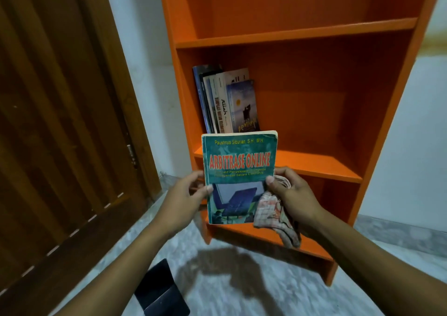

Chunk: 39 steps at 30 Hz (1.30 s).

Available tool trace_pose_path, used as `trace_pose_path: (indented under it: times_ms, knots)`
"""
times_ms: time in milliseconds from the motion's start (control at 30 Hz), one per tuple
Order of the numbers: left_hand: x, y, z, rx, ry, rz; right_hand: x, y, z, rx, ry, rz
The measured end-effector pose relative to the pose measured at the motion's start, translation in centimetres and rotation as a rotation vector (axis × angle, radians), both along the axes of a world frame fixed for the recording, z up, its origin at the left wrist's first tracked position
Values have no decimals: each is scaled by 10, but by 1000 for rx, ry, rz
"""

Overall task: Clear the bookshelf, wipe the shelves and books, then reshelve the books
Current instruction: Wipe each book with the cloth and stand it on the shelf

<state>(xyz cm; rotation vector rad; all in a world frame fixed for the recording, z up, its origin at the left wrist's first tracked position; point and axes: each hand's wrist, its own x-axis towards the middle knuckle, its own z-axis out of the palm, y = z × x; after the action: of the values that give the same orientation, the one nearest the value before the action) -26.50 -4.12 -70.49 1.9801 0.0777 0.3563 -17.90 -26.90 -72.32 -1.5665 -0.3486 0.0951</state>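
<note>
I hold a green paperback (pixel 238 168) titled "Arbitrase Online" upright in front of the orange bookshelf (pixel 297 35). My left hand (pixel 183 197) grips its left edge, thumb on the cover. On the book's right edge sits the thumb of my right hand (pixel 294 194), which also clutches a checked cloth (pixel 273 213) that hangs down over the cover's lower right corner. Several books (pixel 227 100) lean against the left wall of the middle shelf, just behind the paperback.
A brown wooden door (pixel 60 122) stands at the left. The upper shelf and the right part of the middle shelf (pixel 321 163) hold nothing. A dark flat object (pixel 160 291) lies on the grey marbled floor (pixel 242 286) below my left arm.
</note>
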Motion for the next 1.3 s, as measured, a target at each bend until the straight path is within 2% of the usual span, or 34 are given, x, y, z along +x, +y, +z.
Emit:
trace_pose_path:
  times_ms: [167, 267, 400, 567, 700, 900, 1100, 1300]
  knots:
    - [38, -13, 25, -51, -50, 39, 29, -6, 37, 18, -70, -65]
    - [85, -16, 45, 39, -123, 106, 56, -9, 66, -10, -167, -211]
    - [152, -28, 61, 121, -206, 192, 84, -21, 94, -34, -185, -353]
    - [225, -47, 63, 111, -210, 348, 105, -36, 107, -28, -211, -350]
    - [266, -54, 55, 155, -139, 451, 114, -43, 102, 3, -172, -317]
    - [278, -61, 36, 205, -117, 545, 117, -43, 85, 13, -158, -297]
    - [277, -46, 37, 265, -13, 561, 107, -41, 76, -8, -115, -250]
    - [251, -24, 23, 351, -112, 407, 99, -35, 69, -44, -15, -169]
